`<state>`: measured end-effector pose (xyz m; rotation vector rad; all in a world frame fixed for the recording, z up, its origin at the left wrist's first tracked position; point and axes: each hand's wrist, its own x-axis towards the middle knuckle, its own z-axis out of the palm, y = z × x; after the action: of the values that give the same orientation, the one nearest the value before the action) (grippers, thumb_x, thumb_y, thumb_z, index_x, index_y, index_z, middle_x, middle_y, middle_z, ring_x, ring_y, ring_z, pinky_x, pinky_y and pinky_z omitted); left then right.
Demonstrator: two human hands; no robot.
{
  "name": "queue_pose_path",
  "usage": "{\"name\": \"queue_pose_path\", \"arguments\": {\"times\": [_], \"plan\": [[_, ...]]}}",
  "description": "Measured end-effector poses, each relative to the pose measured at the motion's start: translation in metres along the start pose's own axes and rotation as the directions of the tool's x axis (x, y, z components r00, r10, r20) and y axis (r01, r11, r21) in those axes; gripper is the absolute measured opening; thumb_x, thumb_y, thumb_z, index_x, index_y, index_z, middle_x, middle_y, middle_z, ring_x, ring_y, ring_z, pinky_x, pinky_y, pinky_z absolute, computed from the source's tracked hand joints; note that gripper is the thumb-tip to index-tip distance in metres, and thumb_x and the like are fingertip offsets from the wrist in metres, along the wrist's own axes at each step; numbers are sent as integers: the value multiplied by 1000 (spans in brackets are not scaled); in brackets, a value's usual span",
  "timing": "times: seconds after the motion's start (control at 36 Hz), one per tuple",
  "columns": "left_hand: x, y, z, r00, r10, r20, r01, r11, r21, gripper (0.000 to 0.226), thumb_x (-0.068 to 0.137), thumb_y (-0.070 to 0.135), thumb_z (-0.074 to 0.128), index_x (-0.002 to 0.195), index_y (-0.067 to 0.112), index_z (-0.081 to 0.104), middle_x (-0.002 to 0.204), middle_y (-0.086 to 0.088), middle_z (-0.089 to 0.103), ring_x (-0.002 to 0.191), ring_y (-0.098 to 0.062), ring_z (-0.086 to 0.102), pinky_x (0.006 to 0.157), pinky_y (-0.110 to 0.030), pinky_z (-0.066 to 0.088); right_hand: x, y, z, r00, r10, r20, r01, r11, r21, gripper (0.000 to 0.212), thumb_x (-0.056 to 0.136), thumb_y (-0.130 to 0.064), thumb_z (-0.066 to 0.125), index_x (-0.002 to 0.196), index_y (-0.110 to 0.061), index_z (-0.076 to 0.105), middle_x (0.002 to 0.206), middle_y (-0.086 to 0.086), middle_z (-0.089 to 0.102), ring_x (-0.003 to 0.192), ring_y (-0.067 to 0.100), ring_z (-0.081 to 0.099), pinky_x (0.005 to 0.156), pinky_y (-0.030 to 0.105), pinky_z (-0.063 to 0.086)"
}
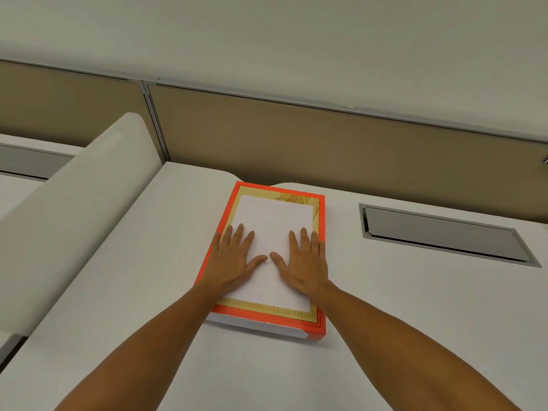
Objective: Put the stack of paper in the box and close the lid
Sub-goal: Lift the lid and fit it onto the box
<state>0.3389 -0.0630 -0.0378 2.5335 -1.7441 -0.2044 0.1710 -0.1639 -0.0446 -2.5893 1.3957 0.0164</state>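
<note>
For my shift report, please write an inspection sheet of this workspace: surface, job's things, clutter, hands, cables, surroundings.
Surface: pale grey desk top, with a rectangular grey metal hatch sunk into it at the right.
Job's things: flat orange-edged cardboard box with a gold inner border lies on the desk; white stack of paper lies on it inside that border; no separate lid seen.
Clutter: nothing seen.
Hands: left hand and right hand lie flat, fingers spread, on the paper.
Cables: nothing seen.
Surroundings: tan partition panel behind the desk; rounded white divider at the left.
</note>
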Motion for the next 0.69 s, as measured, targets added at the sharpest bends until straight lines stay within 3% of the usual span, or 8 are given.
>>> {"name": "queue_pose_path", "arguments": {"times": [0.47,0.69], "plan": [[2,-6,20,999,7,-32,-7,1000,17,100,72,82,-15,156,32,3,165,0,-4,152,-28,-6,121,-49,-7,-5,1,12,998,-7,-58,6,999,-32,89,88,-77,8,160,-24,7,168,7,-1,154,33,-7,124,51,-3],[1,-2,17,1000,-21,-15,21,1000,15,101,71,82,-16,156,32,4,165,0,-4,152,-28,-6,122,-50,-6,0,6,11,1000,-7,26,8,999,-45,89,89,-77,8,160,-25,2,168,8,-7,153,34,-12,123,51,-8]]}}
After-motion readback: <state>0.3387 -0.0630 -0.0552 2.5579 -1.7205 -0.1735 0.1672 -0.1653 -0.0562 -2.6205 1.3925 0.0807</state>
